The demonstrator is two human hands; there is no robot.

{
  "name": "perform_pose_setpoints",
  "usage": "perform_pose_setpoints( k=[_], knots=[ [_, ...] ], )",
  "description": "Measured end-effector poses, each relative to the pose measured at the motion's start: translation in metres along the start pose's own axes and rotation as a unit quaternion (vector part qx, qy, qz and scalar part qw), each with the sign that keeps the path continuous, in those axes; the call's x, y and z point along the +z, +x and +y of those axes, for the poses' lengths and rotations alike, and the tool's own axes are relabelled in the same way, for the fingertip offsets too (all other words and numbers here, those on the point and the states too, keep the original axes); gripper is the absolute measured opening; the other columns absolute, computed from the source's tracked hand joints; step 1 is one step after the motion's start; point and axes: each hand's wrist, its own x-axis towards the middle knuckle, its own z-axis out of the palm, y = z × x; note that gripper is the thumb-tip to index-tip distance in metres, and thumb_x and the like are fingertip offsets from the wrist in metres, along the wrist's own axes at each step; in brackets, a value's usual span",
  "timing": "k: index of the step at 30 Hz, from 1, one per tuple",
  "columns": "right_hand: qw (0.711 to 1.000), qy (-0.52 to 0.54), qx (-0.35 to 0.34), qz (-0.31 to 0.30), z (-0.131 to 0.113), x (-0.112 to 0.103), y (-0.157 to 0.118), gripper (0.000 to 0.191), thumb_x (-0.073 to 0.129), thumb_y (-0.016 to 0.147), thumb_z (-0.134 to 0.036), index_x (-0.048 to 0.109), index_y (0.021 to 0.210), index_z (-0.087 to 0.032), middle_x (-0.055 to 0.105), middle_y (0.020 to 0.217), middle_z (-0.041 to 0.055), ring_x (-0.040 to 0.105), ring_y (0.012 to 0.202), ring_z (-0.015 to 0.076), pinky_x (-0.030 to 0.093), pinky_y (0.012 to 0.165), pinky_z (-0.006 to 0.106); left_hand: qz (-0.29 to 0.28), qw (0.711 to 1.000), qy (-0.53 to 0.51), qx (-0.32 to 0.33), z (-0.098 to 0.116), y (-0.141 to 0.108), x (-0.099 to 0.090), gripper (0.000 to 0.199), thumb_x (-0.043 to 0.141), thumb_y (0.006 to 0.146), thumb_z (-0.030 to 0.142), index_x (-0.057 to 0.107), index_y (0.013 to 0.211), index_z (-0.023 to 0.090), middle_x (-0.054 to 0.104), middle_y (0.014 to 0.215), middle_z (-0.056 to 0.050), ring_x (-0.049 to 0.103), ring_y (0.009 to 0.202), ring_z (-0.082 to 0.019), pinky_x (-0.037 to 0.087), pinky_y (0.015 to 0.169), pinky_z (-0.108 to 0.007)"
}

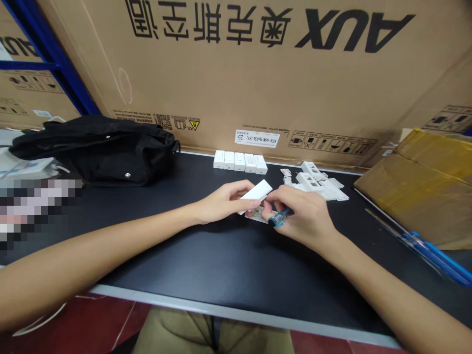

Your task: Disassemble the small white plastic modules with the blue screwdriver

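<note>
My left hand is closed around a small white plastic housing, tilted above the black tabletop. Close on its right, my right hand is curled, with a screwdriver's blue translucent handle tucked in the palm. Its thumb and forefinger meet at the housing's near end; whether they pinch a small part there I cannot make out. Beneath both hands a flat white plastic piece shows in part.
Several white boxed units stand in a row at the back. Loose white plastic parts lie right of them. A black bag rests at left, a taped carton at right beside blue-handled screwdrivers. A large cardboard box walls the back.
</note>
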Motion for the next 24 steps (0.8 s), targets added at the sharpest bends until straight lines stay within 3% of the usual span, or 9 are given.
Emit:
perform_pose_setpoints(
  k=[9, 24],
  knots=[
    [1.0, 0.007, 0.006, -0.013, 0.003, 0.0015, -0.0019, 0.012, 0.063, 0.076, -0.011, 0.057, 0.074, -0.022, 0.058, 0.061, -0.0048, 0.05, 0.051, 0.0085, 0.037, 0.051, 0.022, 0.012, 0.999, 0.04, 0.007, 0.0016, 0.0002, 0.001, 0.028, 0.063, 0.091, 0.04, 0.057, 0.099, 0.014, 0.058, 0.083, -0.002, 0.053, 0.074, -0.012, 0.041, 0.069, -0.026],
    [1.0, 0.01, 0.013, -0.006, 0.001, 0.0036, -0.0034, 0.012, 0.063, 0.079, -0.016, 0.055, 0.072, -0.022, 0.057, 0.06, -0.0043, 0.05, 0.051, 0.0091, 0.036, 0.05, 0.022, -0.006, 1.0, 0.015, 0.007, -0.0018, -0.0007, -0.0016, 0.029, 0.068, 0.088, 0.038, 0.057, 0.1, 0.014, 0.062, 0.087, -0.003, 0.058, 0.079, -0.013, 0.045, 0.073, -0.027]
  ],
)
